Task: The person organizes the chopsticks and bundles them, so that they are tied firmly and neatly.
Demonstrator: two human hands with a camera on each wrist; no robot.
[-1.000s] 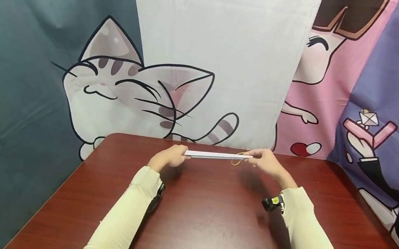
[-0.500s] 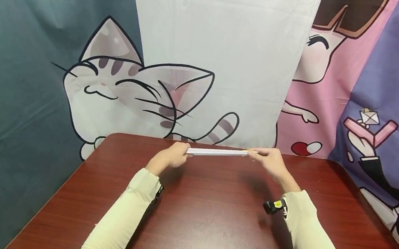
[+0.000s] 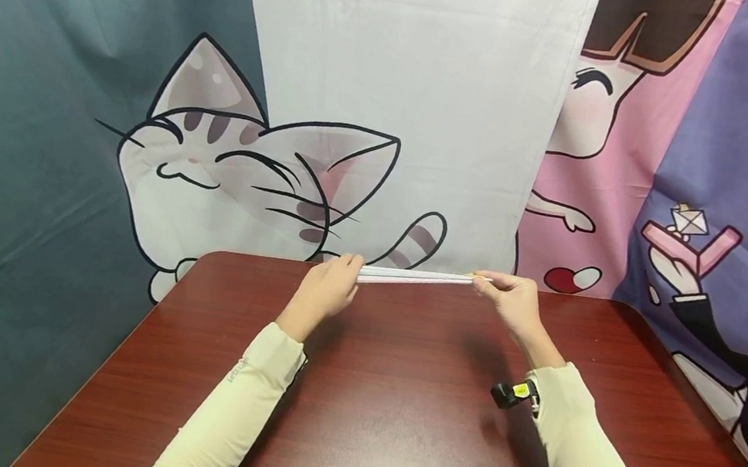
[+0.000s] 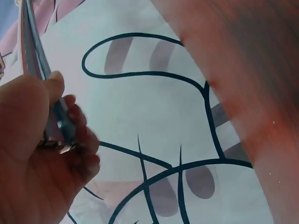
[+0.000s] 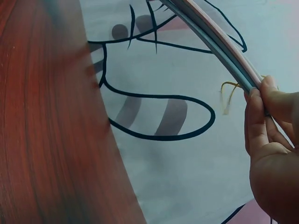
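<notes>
A long, thin, layered white thing (image 3: 414, 278) with a pinkish side is held level between the hands, above the table's far edge; its exact kind does not show. My left hand (image 3: 327, 290) grips its left end, fingers curled round it. In the left wrist view, something shiny shows at that end inside the left hand (image 4: 51, 135). The right hand (image 3: 511, 301) pinches the other end between thumb and fingers. Close up in the right wrist view, several grey and pink layers (image 5: 217, 39) lie together, and a thin yellow cord (image 5: 230, 85) loops out beside the fingertips.
Below the hands lies a reddish-brown wooden table (image 3: 388, 407). Behind it hangs a printed cloth backdrop (image 3: 407, 74) with a cartoon cat. A small black camera (image 3: 512, 393) is strapped at the right wrist.
Both hands have lifted the layered white thing slightly and moved it farther from me. The yellow cord loop, hanging at the right end before, is now mostly hidden by the right fingers in the head view.
</notes>
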